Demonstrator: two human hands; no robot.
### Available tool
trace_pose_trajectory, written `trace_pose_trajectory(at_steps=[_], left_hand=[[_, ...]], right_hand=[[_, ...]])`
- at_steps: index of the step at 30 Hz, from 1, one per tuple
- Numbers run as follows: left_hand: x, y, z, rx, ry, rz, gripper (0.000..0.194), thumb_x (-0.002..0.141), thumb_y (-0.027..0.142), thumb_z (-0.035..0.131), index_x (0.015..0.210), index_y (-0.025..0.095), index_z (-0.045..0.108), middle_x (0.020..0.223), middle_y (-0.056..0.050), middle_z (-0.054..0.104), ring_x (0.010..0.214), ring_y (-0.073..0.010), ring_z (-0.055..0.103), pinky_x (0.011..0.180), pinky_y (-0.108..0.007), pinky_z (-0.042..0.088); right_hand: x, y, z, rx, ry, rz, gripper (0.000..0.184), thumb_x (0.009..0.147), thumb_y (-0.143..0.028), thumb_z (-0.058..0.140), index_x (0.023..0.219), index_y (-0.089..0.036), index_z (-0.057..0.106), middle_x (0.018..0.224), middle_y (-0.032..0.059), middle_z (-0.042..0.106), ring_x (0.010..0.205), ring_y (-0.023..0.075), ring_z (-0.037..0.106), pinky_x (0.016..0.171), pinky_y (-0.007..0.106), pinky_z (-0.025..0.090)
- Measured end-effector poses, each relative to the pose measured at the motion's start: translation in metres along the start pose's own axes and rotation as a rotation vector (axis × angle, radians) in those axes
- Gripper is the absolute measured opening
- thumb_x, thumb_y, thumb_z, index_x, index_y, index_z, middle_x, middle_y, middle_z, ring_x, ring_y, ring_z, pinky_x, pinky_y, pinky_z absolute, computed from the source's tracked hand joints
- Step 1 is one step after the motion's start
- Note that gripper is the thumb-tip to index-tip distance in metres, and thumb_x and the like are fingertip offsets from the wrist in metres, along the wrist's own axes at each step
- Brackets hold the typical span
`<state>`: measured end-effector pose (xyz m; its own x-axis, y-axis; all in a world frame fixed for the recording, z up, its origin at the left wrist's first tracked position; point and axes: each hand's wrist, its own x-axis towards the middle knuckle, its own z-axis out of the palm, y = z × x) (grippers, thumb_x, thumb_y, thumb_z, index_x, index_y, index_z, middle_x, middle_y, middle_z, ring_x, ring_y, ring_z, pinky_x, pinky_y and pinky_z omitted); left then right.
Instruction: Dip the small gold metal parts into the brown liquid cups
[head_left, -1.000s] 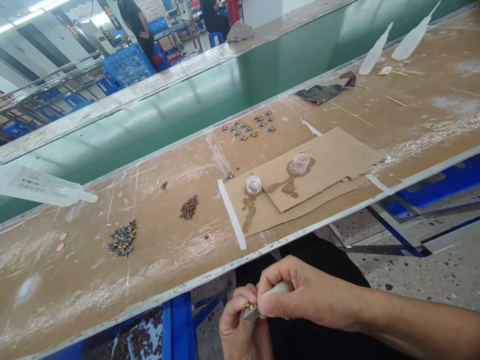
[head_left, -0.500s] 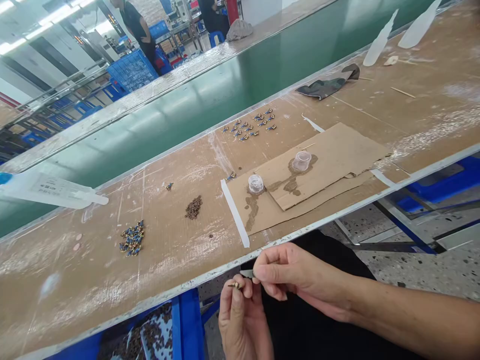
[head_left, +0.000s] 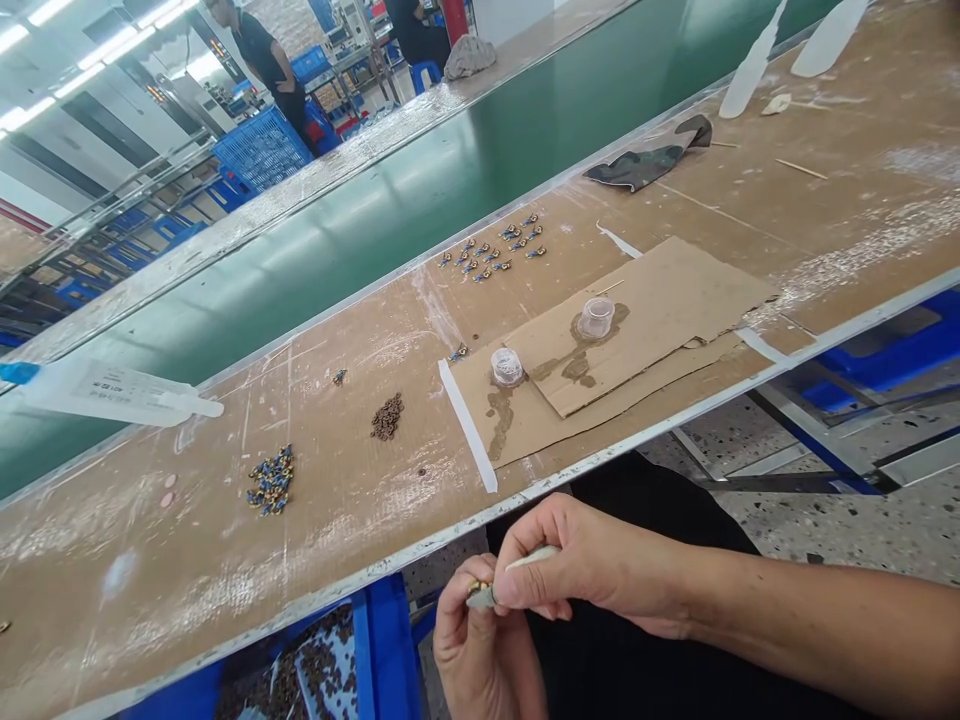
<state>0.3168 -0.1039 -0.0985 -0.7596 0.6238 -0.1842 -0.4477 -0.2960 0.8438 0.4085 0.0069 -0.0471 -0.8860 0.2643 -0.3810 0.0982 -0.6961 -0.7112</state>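
Note:
Below the table's front edge, my left hand (head_left: 480, 655) pinches a tiny gold and blue part (head_left: 480, 589) between thumb and fingers. My right hand (head_left: 589, 570) is closed round a small pale-handled blade (head_left: 491, 590), whose tip rests against that part. On the brown table (head_left: 150, 560) lie a pile of blue and gold parts (head_left: 271, 480), a heap of small brown pieces (head_left: 388, 416) and rows of finished blue and gold parts (head_left: 495, 248) near the conveyor.
Two small clear cups (head_left: 508, 366) (head_left: 597, 317) stand on stained cardboard sheets (head_left: 667, 300). A green conveyor belt (head_left: 450, 170) runs behind the table. A glue tube (head_left: 112, 393), a dark rag (head_left: 649, 160) and a blue bin of brown pieces (head_left: 322, 670) are nearby. A person (head_left: 259, 55) stands far back.
My right hand lifted the blade away from the part half a second ago and has now brought it back against it. The camera shifted slightly.

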Motion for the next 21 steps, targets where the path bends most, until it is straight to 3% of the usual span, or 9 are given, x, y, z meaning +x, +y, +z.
trace_pose_trajectory(at_steps=[21], left_hand=[[0.0014,0.0014,-0.0016,0.018,-0.130,0.052,0.014,0.062,0.026,0.079,0.074,0.027,0.073,0.065,0.004,0.062,0.053,-0.0084,0.057,0.051,-0.023,0.054]], right_hand=[[-0.0012,0.0017,-0.0005,0.015,-0.032,-0.005,0.016,0.066,-0.023,0.069,0.062,-0.010,0.062,0.052,-0.0030,0.049,0.051,0.0038,0.040,0.052,0.018,0.031]])
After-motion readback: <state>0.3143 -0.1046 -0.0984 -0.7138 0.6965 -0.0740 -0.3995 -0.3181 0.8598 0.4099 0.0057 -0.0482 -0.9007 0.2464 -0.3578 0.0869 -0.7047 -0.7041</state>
